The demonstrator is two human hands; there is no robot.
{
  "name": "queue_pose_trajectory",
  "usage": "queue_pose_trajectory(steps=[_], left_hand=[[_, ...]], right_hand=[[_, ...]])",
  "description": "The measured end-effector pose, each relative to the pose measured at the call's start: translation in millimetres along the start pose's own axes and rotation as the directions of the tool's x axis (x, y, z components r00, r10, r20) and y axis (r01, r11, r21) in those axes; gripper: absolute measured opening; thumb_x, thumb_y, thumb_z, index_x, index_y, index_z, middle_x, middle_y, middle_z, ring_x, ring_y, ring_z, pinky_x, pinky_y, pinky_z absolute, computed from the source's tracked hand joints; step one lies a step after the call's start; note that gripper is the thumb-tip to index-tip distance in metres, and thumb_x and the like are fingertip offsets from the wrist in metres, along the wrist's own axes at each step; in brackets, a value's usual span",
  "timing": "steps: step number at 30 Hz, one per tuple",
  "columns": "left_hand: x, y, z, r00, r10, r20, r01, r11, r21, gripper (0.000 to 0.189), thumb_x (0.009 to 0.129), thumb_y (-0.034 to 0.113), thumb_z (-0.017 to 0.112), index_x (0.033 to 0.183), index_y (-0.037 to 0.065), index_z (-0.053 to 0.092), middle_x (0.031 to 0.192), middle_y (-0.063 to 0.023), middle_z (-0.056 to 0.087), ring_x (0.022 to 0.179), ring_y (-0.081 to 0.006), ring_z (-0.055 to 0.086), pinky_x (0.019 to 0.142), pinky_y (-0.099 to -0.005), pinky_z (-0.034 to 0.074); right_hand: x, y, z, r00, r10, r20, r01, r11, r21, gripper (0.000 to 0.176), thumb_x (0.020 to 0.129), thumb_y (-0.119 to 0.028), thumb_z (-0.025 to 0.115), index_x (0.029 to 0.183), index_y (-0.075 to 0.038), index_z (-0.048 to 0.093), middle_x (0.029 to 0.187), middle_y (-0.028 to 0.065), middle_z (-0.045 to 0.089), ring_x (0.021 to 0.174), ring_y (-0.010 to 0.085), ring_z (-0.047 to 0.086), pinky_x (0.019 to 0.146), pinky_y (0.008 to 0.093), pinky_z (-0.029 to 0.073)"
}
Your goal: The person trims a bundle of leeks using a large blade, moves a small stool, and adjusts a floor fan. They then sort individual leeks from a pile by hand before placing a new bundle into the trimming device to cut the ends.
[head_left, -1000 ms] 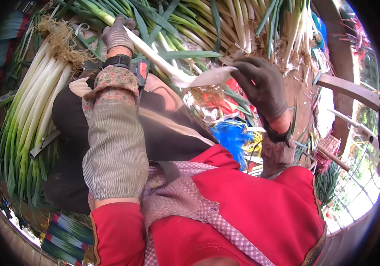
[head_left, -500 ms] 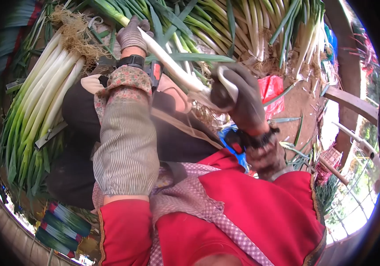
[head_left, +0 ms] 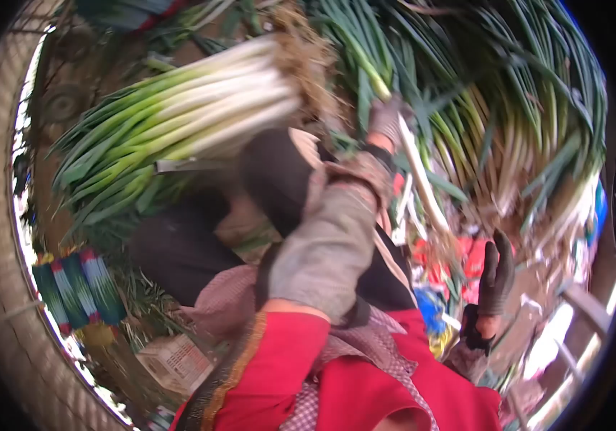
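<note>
My left hand, in a dirty grey glove, is closed round a long green onion. The onion's white stem points down and right to its roots, and its green leaves run upward past my fist. My right hand, in a dark glove, is to the right of the root end, apart from it. Its fingers are stretched out with nothing in them. To the left lies a thick row of green onions, white stems and shaggy roots toward me, across a metal rack.
A big heap of green onions covers the upper right. Red plastic and a blue bag lie near my right hand. At lower left are a printed carton and green patterned rolls. A bar stands at right.
The view has swung, so the onion row appears farther right and more level. My right hand has come away from the onion's lower end and opened; my left hand still grips the onion.
</note>
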State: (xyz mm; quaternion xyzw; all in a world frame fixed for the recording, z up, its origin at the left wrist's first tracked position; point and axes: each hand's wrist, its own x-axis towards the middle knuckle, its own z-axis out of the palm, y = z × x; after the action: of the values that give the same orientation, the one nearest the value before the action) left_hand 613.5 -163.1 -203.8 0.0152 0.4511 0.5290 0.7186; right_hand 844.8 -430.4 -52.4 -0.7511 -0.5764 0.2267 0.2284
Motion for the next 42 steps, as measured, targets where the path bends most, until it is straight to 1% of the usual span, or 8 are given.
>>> queue_pose_trajectory(steps=[5,15,20,21,26,33,39,42], left_hand=[[-33.5,9.8,15.4,0.995,-0.097,-0.024,0.099,0.993,0.065,0.027,0.098,0.025,0.062,0.111,0.007,0.047,0.078,-0.0114,0.062,0.056,-0.0245,0.065,0.039,-0.0407,0.053],[-81.9,106.1,58.8,0.959,0.080,0.272,-0.049,0.992,-0.119,0.015,0.096,0.013,0.065,0.096,-0.001,0.062,0.081,-0.0115,0.068,0.070,-0.0213,0.069,0.054,-0.0348,0.062],[-151.9,236.7,75.7,0.695,0.562,0.447,-0.530,0.822,-0.210,0.017,0.095,0.014,0.063,0.102,-0.001,0.063,0.089,-0.0141,0.071,0.082,-0.0235,0.072,0.058,-0.0378,0.062],[-155.3,280.0,63.2,0.453,0.609,0.651,-0.771,0.635,-0.057,0.021,0.095,0.025,0.063,0.108,0.009,0.063,0.095,-0.0079,0.070,0.096,-0.0244,0.069,0.091,-0.0395,0.055],[-261.4,468.9,3.4,0.302,0.832,0.466,-0.947,0.204,0.250,0.037,0.090,0.035,0.073,0.117,0.011,0.064,0.117,-0.0104,0.070,0.104,-0.0287,0.069,0.081,-0.0462,0.059],[-245.5,493.7,-217.3,0.442,0.889,-0.117,0.027,0.117,0.993,0.024,0.090,0.036,0.068,0.099,0.015,0.074,0.116,-0.0099,0.072,0.099,-0.0318,0.069,0.080,-0.0412,0.055],[-194.0,462.7,-206.7,0.432,0.729,0.531,0.303,-0.671,0.676,0.036,0.088,0.039,0.068,0.119,0.020,0.069,0.136,-0.0017,0.062,0.125,-0.0264,0.056,0.099,-0.0518,0.043],[-156.2,474.8,-209.9,0.577,0.646,0.500,0.319,-0.742,0.590,0.054,0.091,0.049,0.061,0.137,0.021,0.057,0.153,-0.0019,0.047,0.141,-0.0248,0.041,0.106,-0.0616,0.032]], right_hand=[[57.8,-88.8,77.4,0.852,0.123,0.510,-0.388,0.801,0.456,0.043,0.102,-0.021,0.051,0.142,-0.004,0.050,0.109,0.0115,0.066,0.090,0.0215,0.063,0.080,0.0359,0.052],[3.8,-61.5,43.7,0.982,-0.158,0.105,0.165,0.985,-0.056,0.044,0.093,-0.007,0.062,0.136,-0.002,0.056,0.117,0.0230,0.068,0.103,0.0361,0.070,0.084,0.0406,0.055],[71.3,-107.3,59.7,0.874,-0.469,-0.123,0.472,0.882,-0.008,0.046,0.085,0.002,0.071,0.130,-0.002,0.062,0.116,0.0179,0.068,0.102,0.0321,0.067,0.086,0.0378,0.054],[95.2,-130.9,73.4,0.807,-0.552,-0.211,0.574,0.817,0.058,0.045,0.084,0.003,0.071,0.128,-0.002,0.064,0.113,0.0171,0.069,0.101,0.0316,0.067,0.085,0.0378,0.054],[185.7,-326.0,132.1,0.484,-0.794,-0.368,0.869,0.485,0.097,0.040,0.088,-0.010,0.071,0.127,-0.017,0.066,0.098,0.0117,0.070,0.084,0.0301,0.067,0.073,0.0408,0.052],[253.7,-393.3,269.2,0.573,-0.755,0.318,0.816,0.563,-0.134,0.034,0.095,-0.022,0.060,0.128,-0.028,0.064,0.102,0.0124,0.068,0.093,0.0325,0.067,0.078,0.0453,0.054],[259.9,-379.7,297.0,0.613,-0.729,0.305,0.790,0.575,-0.214,0.035,0.092,-0.015,0.060,0.123,-0.026,0.068,0.111,0.0097,0.069,0.108,0.0316,0.064,0.087,0.0437,0.053],[250.9,-377.5,308.5,0.636,-0.753,0.169,0.766,0.590,-0.253,0.034,0.090,-0.011,0.059,0.119,-0.024,0.071,0.112,0.0087,0.069,0.107,0.0314,0.064,0.090,0.0430,0.052]])
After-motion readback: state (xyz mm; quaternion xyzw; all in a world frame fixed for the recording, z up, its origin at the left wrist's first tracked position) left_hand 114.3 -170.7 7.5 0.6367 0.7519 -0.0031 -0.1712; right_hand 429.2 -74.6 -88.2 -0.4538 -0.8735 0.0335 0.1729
